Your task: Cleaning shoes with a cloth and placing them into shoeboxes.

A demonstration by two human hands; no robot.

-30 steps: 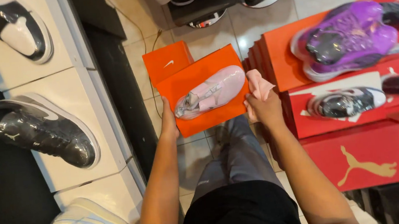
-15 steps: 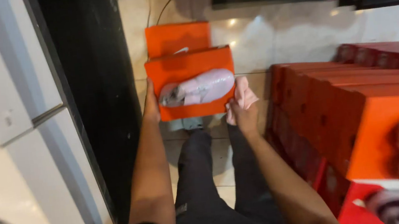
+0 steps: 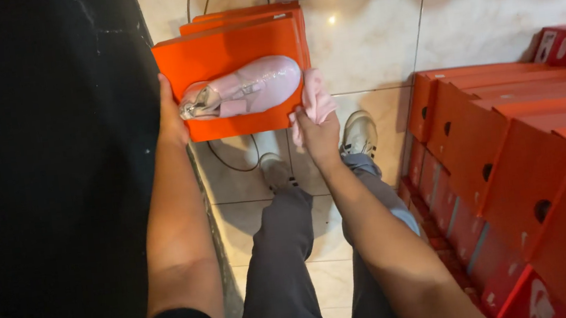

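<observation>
**Pink shoe carried flat on orange box, both hands at the box ends**

Orange shoebox (image 3: pixel 231 47) is held level out in front, above the pale tiled floor (image 3: pixel 493 7). Left hand (image 3: pixel 170 118) is clamped on its left edge; right hand (image 3: pixel 317 130) grips the right edge, a pink cloth (image 3: pixel 317 100) pinched under the fingers. Pink shoe (image 3: pixel 243 89) lies on the lid, long axis left to right, glossy toe toward the right hand, silvery heel nearer the left. Box: matte cardboard. More orange boxes (image 3: pixel 510 154) stacked at right.
</observation>
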